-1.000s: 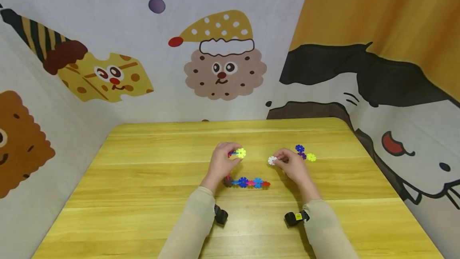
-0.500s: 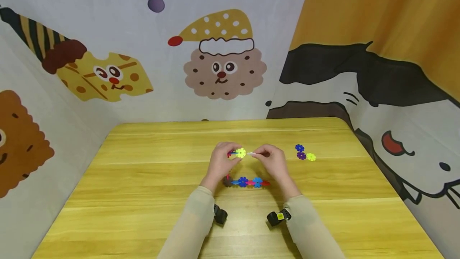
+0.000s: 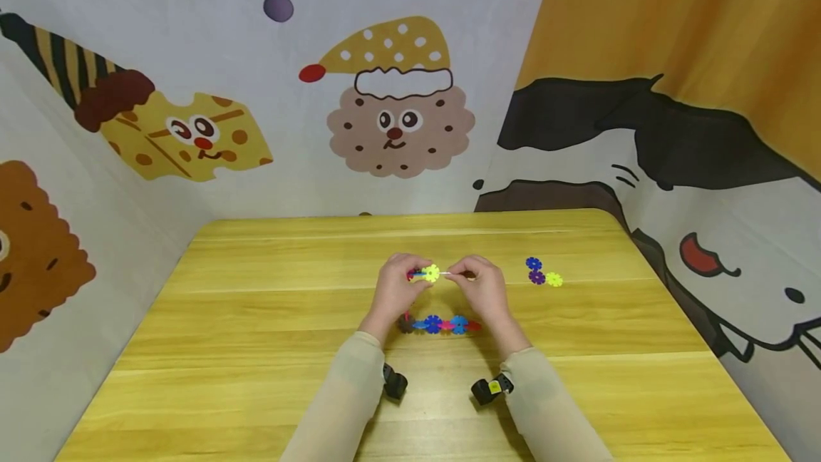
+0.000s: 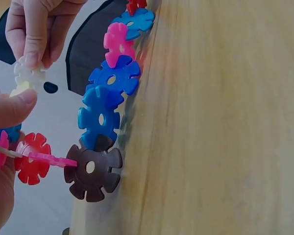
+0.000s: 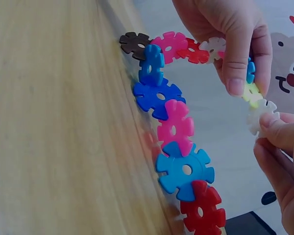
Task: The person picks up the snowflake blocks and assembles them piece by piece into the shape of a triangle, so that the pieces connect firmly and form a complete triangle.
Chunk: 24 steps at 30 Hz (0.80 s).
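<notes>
My left hand pinches a chain of interlocked plastic snowflake discs near its yellow disc. My right hand pinches a white snowflake disc between thumb and fingers, edge-on in the head view, its rim right at the yellow disc. From the left hand the chain runs through a red disc and a pink one to a brown disc, where it turns. Beyond that corner, blue, dark blue and pink discs lead to a red disc at the end. Fingers hide part of the chain.
On the wooden table, right of the hands, lie a blue disc, a purple disc and a loose yellow disc. A cartoon-printed cloth hangs behind the table's far edge.
My right hand has moved left, bringing the white disc from near the loose discs up to the yellow one and turning it edge-on. The left hand has stayed almost still.
</notes>
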Each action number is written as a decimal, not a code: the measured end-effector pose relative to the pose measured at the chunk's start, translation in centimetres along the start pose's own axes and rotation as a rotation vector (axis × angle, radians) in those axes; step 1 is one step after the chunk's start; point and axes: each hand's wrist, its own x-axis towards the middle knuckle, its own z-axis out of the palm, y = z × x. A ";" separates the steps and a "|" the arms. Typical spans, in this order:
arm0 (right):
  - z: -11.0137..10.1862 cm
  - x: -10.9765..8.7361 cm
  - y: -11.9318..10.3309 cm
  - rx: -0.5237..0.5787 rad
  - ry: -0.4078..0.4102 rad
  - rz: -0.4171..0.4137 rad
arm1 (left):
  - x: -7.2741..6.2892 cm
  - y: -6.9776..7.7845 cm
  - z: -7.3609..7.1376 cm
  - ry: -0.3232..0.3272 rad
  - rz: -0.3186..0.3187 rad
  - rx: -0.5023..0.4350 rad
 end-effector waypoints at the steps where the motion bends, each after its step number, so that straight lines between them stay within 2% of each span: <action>1: 0.1 -0.1 0.0 0.003 0.006 -0.008 | 0.0 0.0 0.0 0.002 -0.001 -0.009; 8: 0.3 -0.3 0.0 0.039 0.040 -0.043 | -0.2 -0.2 0.1 0.010 0.000 -0.037; 17: 0.4 -0.2 0.0 0.098 0.008 0.035 | 0.4 0.1 0.0 -0.010 0.031 0.046; 24: 0.5 -0.3 0.0 0.112 0.006 0.043 | 0.6 0.8 -0.1 -0.015 0.060 0.068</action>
